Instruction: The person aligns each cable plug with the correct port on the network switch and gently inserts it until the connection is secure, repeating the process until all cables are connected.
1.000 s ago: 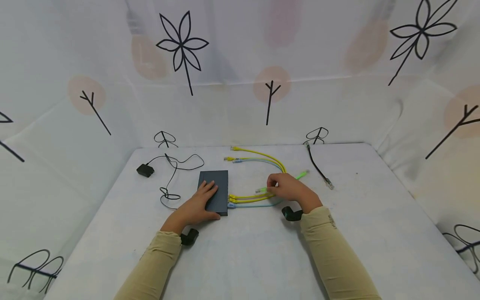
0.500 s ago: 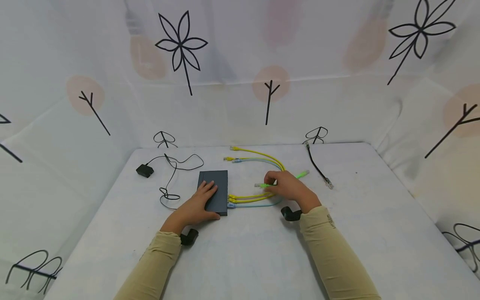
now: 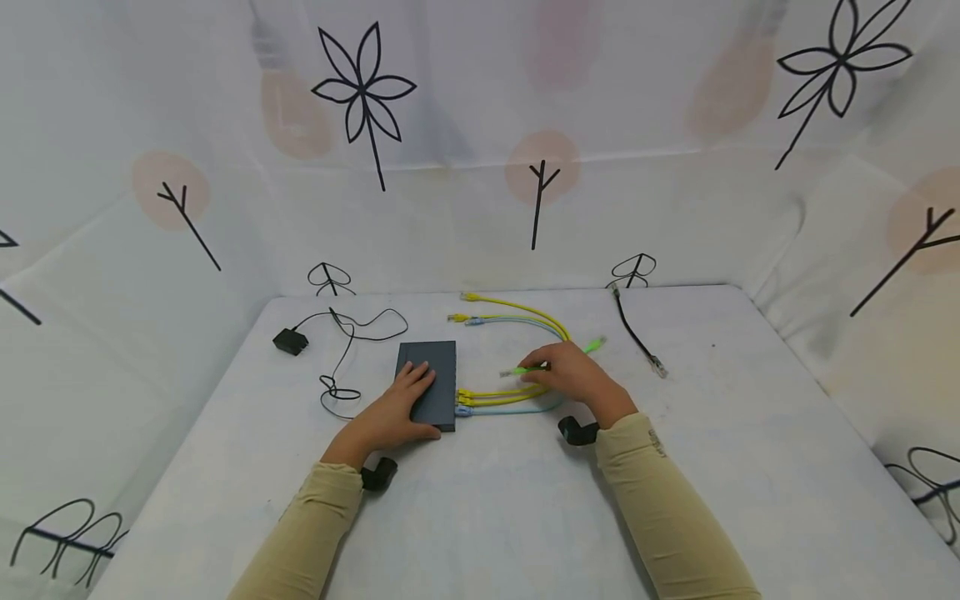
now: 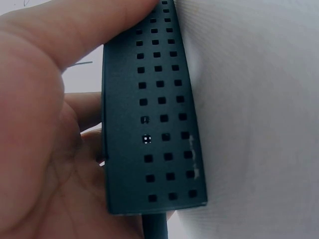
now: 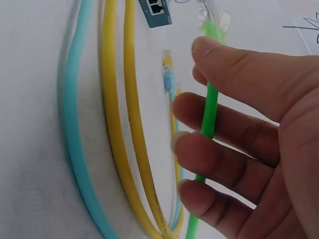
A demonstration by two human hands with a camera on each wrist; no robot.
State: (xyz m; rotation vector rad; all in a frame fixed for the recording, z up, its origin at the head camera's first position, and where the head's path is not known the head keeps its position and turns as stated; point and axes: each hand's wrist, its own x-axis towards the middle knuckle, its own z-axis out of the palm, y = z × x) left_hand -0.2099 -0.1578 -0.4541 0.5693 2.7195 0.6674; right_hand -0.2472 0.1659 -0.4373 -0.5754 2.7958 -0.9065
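Observation:
In the head view my left hand (image 3: 386,421) rests on the dark grey network switch (image 3: 437,408), fingers spread straight over its top and thumb along the near side. The left wrist view shows that thumb against the side with square vent holes (image 4: 162,102). A bright green network cable (image 5: 210,112) is pinched by my right hand (image 3: 576,375), its clear plug pointing left towards the switch but apart from it. Beneath that hand, yellow network cables (image 3: 495,402) and a light blue one (image 3: 510,411) run from plugs in the switch's right side.
Loose ends of the yellow cables (image 3: 517,303) and the light blue plug (image 3: 476,322) lie behind the switch. A black power adapter (image 3: 290,341) with a tangled cord (image 3: 349,329) is at the left. A short black network cable (image 3: 633,333) lies at the back right.
My right hand has moved slightly left with the green cable, and its fingers have straightened somewhat along it. The left hand and the switch have stayed in place.

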